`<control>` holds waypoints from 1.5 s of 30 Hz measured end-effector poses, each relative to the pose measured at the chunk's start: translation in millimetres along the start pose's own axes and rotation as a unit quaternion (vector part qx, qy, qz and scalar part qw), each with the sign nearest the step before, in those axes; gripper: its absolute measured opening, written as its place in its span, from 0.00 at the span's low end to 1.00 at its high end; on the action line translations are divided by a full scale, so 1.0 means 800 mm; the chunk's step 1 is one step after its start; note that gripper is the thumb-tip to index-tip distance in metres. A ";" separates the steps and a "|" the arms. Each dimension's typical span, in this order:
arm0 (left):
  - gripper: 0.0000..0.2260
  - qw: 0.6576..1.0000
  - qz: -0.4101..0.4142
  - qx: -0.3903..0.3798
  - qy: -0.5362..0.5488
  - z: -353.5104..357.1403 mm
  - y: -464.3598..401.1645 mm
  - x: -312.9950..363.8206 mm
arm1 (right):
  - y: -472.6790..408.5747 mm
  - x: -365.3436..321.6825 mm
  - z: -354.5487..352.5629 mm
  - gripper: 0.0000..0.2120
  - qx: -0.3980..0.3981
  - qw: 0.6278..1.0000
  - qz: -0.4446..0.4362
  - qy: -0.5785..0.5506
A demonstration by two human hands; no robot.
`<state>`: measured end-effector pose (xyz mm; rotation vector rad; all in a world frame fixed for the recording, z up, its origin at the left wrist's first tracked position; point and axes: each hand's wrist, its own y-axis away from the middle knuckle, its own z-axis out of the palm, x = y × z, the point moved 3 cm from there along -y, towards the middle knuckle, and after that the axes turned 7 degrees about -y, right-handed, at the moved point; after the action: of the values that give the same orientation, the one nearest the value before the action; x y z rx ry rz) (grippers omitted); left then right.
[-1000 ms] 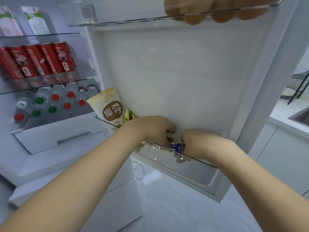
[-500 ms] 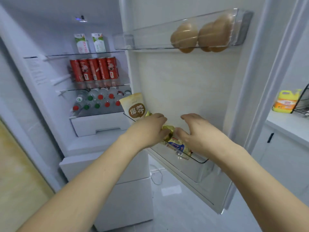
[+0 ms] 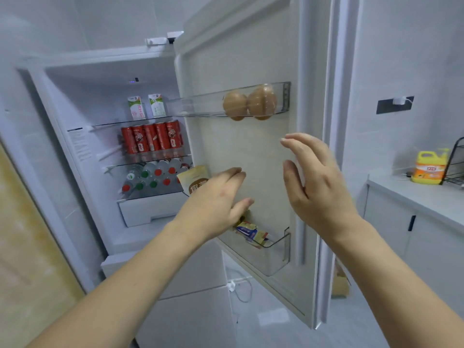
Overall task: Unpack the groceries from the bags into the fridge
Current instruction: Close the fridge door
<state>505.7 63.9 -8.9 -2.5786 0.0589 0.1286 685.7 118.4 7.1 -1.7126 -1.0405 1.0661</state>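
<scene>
Both hands hang in front of the open fridge door (image 3: 251,151), each grip spread and holding nothing: the left hand (image 3: 213,204) with fingers straight, the right hand (image 3: 319,187) raised higher, fingers loosely fanned. Below them small snack packets (image 3: 251,232) lie in the lower door bin (image 3: 273,257), beside an upright beige pouch (image 3: 194,180). Brown eggs (image 3: 248,101) sit in the upper door bin (image 3: 200,106). Inside are red cans (image 3: 153,139), bottles (image 3: 153,175) and two cartons (image 3: 147,106). A yellow detergent jug (image 3: 428,168) stands on the table (image 3: 421,197) at right.
</scene>
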 end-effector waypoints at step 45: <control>0.33 0.923 -0.278 0.153 0.218 -0.057 0.154 -0.019 | -0.001 -0.111 0.063 0.12 -0.036 0.917 0.088 -0.386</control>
<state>486.0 -64.0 -34.1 -2.1656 -0.4524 -0.6167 613.0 47.4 14.0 -1.4664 -1.4231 1.9297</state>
